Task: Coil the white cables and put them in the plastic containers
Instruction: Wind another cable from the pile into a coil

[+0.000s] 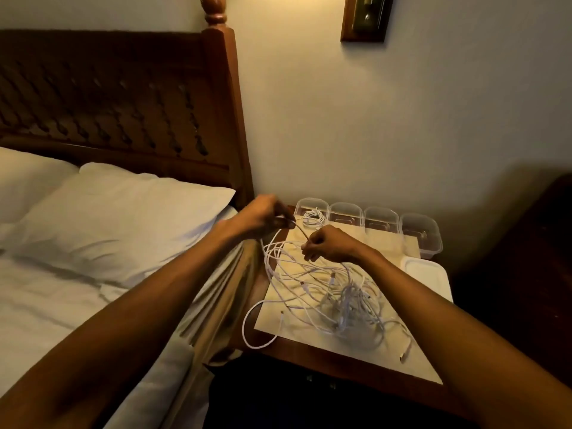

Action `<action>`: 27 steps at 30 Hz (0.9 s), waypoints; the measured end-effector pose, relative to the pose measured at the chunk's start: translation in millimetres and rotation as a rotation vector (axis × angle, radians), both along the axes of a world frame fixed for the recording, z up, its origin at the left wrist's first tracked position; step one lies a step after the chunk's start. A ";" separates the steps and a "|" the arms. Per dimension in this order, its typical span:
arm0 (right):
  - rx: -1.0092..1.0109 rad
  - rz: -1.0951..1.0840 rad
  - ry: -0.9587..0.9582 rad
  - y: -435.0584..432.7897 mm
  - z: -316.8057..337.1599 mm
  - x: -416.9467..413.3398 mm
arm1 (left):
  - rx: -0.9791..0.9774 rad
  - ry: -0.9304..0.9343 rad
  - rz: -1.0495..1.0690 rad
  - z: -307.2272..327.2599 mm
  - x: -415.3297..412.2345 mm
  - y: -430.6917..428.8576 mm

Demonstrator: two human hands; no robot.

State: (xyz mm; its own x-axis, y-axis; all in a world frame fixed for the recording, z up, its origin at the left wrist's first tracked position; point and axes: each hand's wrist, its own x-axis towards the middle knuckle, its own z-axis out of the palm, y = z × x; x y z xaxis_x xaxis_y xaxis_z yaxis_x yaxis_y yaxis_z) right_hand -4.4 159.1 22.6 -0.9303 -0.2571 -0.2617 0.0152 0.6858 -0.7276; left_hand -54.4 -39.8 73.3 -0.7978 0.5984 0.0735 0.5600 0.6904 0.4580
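Four clear plastic containers (pixel 381 219) in a row along the far edge of the beige sheet (pixel 387 357), with one coiled white cable (pixel 314 215) lying inside the leftmost container (pixel 311 208). Across the middle of the sheet, a loose tangle of thin white cables (pixel 337 301): loops crossing every way, small connector ends poking out, one long loop spilling past the sheet's near-left corner and over the edge of the dark wooden nightstand (pixel 309 348). Above the sheet's far-left corner, two bare hands raised close together. Left hand (pixel 261 216) with fingers curled, pinching a strand near its end. Right hand (pixel 328 244) closed round the same strand just beside it, a short taut length (pixel 301 233) strung between the two. More white strands trailing down from the hands into the heap. At the sheet's right edge, a stack of white lids (pixel 425 278), just on the near side of the rightmost container. Left of the sheet, folds of tan bed fabric (pixel 223 292), then a white pillow (pixel 123 221) below a carved dark headboard (pixel 123 103). High on the wall beyond the sheet, a wood-framed fixture (pixel 365 17). Both forearms crossing the foreground, the right one hiding the sheet's near-right side.
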 end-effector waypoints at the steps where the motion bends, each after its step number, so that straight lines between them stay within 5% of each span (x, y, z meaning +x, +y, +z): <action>1: -0.014 -0.017 0.021 4.7 11.3 4.6 | 0.038 0.021 0.009 11.5 2.0 -0.6; 7: -0.013 -0.195 0.230 39.6 82.3 36.7 | 0.245 0.082 -0.002 81.5 23.2 7.2; 15: -0.256 -0.279 0.340 71.9 171.3 86.1 | 0.461 0.099 -0.011 140.3 41.0 28.3; 21: -0.212 -0.362 0.430 76.6 208.3 91.0 | 0.424 0.237 -0.073 180.7 52.7 57.1; 24: -0.033 -0.351 0.538 81.2 224.4 91.0 | 0.329 0.328 -0.135 191.8 56.1 67.2; 27: 0.385 -0.337 0.672 84.2 236.5 92.0 | 0.292 0.382 -0.184 198.2 55.9 70.4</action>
